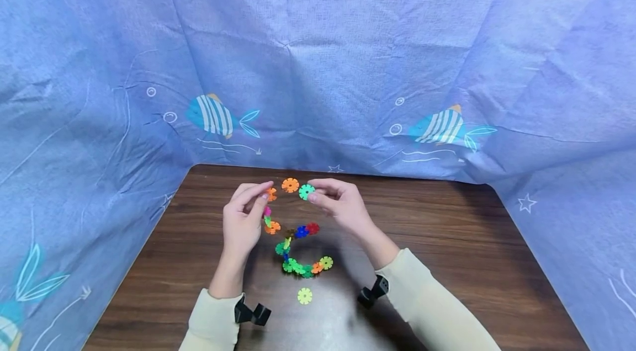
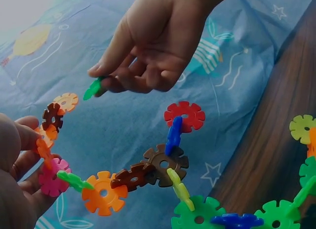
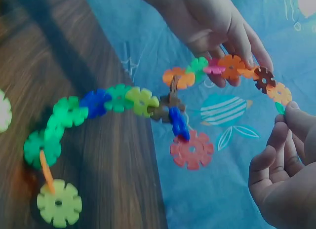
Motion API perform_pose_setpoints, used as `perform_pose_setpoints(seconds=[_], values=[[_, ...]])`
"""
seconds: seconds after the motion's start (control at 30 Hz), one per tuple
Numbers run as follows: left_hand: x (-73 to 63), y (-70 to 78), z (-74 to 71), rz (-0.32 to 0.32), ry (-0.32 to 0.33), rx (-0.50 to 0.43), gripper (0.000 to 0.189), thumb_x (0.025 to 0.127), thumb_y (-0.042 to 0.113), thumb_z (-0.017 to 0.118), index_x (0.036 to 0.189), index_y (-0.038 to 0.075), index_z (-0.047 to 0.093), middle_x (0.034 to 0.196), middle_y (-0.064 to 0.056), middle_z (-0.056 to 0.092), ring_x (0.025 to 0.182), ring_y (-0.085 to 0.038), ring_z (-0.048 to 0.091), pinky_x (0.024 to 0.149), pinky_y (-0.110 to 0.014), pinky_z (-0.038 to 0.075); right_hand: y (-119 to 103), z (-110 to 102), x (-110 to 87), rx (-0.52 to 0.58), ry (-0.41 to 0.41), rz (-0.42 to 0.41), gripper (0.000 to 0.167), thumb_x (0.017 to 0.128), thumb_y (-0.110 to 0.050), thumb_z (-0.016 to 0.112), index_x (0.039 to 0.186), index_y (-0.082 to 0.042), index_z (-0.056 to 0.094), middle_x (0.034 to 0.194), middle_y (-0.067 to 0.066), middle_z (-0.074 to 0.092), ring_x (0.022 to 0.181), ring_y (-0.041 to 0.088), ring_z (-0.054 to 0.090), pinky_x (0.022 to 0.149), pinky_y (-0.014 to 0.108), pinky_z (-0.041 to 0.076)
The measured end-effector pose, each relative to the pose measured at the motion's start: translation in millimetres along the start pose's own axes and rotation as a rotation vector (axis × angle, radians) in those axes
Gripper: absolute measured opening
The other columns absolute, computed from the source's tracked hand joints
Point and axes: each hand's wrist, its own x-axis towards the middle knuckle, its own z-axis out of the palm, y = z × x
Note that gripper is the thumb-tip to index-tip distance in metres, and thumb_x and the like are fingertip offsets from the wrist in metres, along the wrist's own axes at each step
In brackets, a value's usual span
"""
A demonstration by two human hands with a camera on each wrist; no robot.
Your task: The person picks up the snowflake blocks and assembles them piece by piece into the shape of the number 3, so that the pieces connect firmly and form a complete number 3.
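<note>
A long chain of notched plastic discs, linked edge to edge in several colours, curves between and below the hands. My left hand (image 1: pixel 242 221) grips it near its upper end, fingers around the orange discs (image 2: pixel 47 136) and pink disc (image 2: pixel 55 177). An orange disc (image 1: pixel 290 185) forms that end. Between thumb and fingertips, my right hand (image 1: pixel 343 205) pinches a green disc (image 1: pixel 306 192); in the left wrist view a small gap separates it from the chain's end. A red disc (image 1: pixel 312 228) tips a short branch with a blue disc (image 2: pixel 174 136). The lower end is a yellow-green disc (image 1: pixel 326 262).
One loose yellow-green disc (image 1: pixel 305 296) lies on the dark wooden table (image 1: pixel 427 262), near my side. Blue cloth (image 1: pixel 348 75) printed with fish hangs behind the table and along both sides. Black wrist cameras (image 1: pixel 252 313) sit at both sleeves.
</note>
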Motion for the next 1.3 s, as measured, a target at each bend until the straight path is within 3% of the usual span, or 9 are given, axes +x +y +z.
perform_pose_setpoints(seconds=[0.27,0.4,0.63,1.07,1.3], values=[[-1.4,-1.5,2.0,0.013,-0.027,0.004,0.025,0.098,-0.009,0.06,0.117,-0.003,0.075,0.098,-0.017,0.06,0.062,-0.017,0.059,0.047,-0.022,0.048,-3.4,9.2,4.2,0.146,0.049,0.102,0.036,0.098,-0.008,0.07,0.131,0.004,0.065,0.081,-0.006,0.07,0.063,0.012,0.053,0.057,0.023,0.048],[-2.3,-1.8,2.2,0.029,-0.031,0.008,0.028,0.097,-0.012,0.058,0.119,-0.005,0.073,0.099,-0.017,0.058,0.061,-0.017,0.059,0.047,-0.023,0.047,-4.1,11.4,5.4,0.201,0.025,0.146,0.036,0.099,-0.01,0.068,0.132,0.005,0.064,0.082,-0.003,0.069,0.065,0.01,0.056,0.059,0.024,0.049],[-3.9,0.0,3.0,0.043,-0.041,0.024,0.034,0.096,-0.016,0.055,0.123,-0.003,0.072,0.099,-0.015,0.056,0.061,-0.018,0.057,0.047,-0.018,0.046,-3.9,9.4,4.1,0.177,-0.041,0.161,0.033,0.099,-0.011,0.069,0.13,0.0,0.068,0.086,-0.004,0.069,0.066,0.013,0.053,0.06,0.024,0.048],[-3.8,0.8,4.5,0.057,-0.051,0.042,0.03,0.098,-0.012,0.056,0.12,-0.002,0.074,0.098,-0.018,0.056,0.06,-0.022,0.058,0.046,-0.019,0.046,-4.0,2.4,3.4,0.146,-0.039,0.141,0.038,0.098,-0.009,0.07,0.134,0.003,0.065,0.088,-0.007,0.073,0.063,0.009,0.054,0.059,0.022,0.05],[-4.5,0.2,5.3,0.067,-0.13,0.105,0.033,0.099,-0.012,0.055,0.122,0.001,0.074,0.1,-0.014,0.055,0.063,-0.022,0.058,0.053,-0.02,0.049,-4.3,4.4,3.0,0.158,-0.079,0.161,0.034,0.101,-0.011,0.067,0.132,0.002,0.066,0.083,-0.007,0.068,0.063,0.01,0.052,0.061,0.026,0.051]])
